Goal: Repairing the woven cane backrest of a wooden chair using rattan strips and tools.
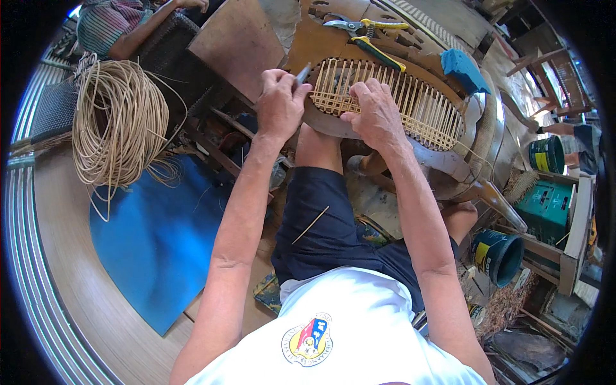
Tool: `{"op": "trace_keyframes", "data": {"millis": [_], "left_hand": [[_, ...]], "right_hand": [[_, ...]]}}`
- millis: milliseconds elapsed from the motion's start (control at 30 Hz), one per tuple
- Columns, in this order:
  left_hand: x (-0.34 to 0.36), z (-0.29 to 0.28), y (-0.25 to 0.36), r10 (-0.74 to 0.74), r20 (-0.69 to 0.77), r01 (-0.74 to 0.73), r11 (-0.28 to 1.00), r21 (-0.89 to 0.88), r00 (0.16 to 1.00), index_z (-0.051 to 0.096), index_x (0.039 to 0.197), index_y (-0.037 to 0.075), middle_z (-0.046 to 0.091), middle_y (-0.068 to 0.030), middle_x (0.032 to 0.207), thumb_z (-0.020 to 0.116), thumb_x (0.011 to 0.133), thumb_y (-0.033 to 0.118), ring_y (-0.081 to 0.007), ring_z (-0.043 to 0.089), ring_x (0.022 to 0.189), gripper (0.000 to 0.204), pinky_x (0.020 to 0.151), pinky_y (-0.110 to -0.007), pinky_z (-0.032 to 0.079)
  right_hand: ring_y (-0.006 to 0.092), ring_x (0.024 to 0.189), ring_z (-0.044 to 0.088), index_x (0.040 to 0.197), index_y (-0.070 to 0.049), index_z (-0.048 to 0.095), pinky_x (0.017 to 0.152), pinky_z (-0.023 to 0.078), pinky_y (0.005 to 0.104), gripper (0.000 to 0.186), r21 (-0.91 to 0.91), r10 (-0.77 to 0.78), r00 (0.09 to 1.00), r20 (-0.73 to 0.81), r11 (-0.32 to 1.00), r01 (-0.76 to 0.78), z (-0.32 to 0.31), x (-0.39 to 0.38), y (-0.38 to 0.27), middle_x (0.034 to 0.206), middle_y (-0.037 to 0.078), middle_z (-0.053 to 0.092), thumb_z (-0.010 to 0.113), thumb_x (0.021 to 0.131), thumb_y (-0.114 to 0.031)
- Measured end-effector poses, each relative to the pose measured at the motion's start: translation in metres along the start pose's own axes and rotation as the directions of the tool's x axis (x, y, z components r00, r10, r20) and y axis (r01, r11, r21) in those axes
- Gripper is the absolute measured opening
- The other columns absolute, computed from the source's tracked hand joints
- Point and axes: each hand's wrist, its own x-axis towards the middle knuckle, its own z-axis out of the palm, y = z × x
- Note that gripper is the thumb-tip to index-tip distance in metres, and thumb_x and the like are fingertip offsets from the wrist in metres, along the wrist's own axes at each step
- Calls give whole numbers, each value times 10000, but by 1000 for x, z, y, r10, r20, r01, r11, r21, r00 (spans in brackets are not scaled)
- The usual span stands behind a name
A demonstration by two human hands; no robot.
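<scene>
On cane pnl (pixel 417 109), R fingers (pixel 364 94).

The oval woven cane panel (pixel 420 125) shows a straw-coloured grid, the metal pruning shears (pixel 372 49) are yellow, green and silver, and the round rattan coil (pixel 119 122) is tan.

L: tan wd-grain surface (pixel 61 199), blue sheet (pixel 151 244) | upper R: wdn chair (pixel 570 82), brt-lit flr (pixel 504 72) | R: wdn rack (pixel 578 224)

Round emblem (pixel 310 340) w/ ring of lettering on white shirt (pixel 366 321); dark-lettered yellow label (pixel 482 255) on dk green bucket (pixel 502 258).
</scene>
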Motion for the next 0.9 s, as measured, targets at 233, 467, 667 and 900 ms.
{"op": "trace_keyframes", "data": {"millis": [233,467,667,900], "left_hand": [[-9,-6,-7,62,36,-58,993,-106,997,741,1135,156,520,-241,1427,790,928,364,-410,581,1294,297,1014,-486,536],[-10,3,-2,13,-41,-14,1000,-26,999,726,1041,49,598,-232,1324,789,933,331,-384,634,1202,309,950,-463,551],[-3,5,4,-141,13,142,986,-84,990,713,938,13,704,-171,950,784,928,269,-344,686,846,265,782,-463,541],[4,-1,-2,4,-13,-5,994,-107,1000,722,910,3,706,-161,879,791,912,254,-339,687,806,261,756,-445,535]], "right_hand": [[375,1104,595,1057,-19,595,981,482,456,428,114,134,990,39,984,-138,-1,0,2,1110,178,606,887,766,-133],[369,1106,595,1055,-14,616,967,484,457,416,-27,21,1000,3,999,-20,-1,0,3,1094,161,607,887,768,-148],[374,1130,608,1093,-4,649,983,498,451,416,13,71,993,99,997,-73,-8,7,6,1111,179,625,879,776,-144],[381,1112,615,1030,-13,639,963,510,451,368,24,56,983,176,998,-61,-8,13,10,1091,176,634,871,785,-162]]}}
